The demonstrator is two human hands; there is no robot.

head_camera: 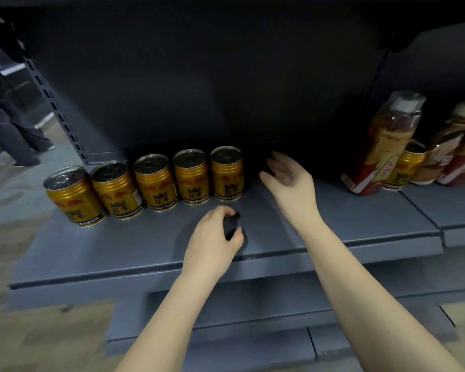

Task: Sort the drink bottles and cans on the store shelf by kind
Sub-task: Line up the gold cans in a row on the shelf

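Observation:
Several gold cans stand in a row on the grey shelf (pixel 118 245), from the leftmost can (pixel 73 197) to the rightmost can (pixel 226 174). My right hand (pixel 287 178) is open just right of that last can, apart from it and holding nothing. My left hand (pixel 215 237) hovers over the shelf in front of the row, fingers curled around a small dark thing (pixel 231 224) that I cannot identify. At the right, a tall tea bottle (pixel 381 146) leans over another gold can (pixel 406 167), with more bottles (pixel 451 151) beside it.
The shelf's dark back panel (pixel 226 89) rises behind the cans. A slotted upright post (pixel 54 103) marks the left end. Lower shelf steps (pixel 239 318) lie below. A person's legs (pixel 14 130) are on the floor at far left.

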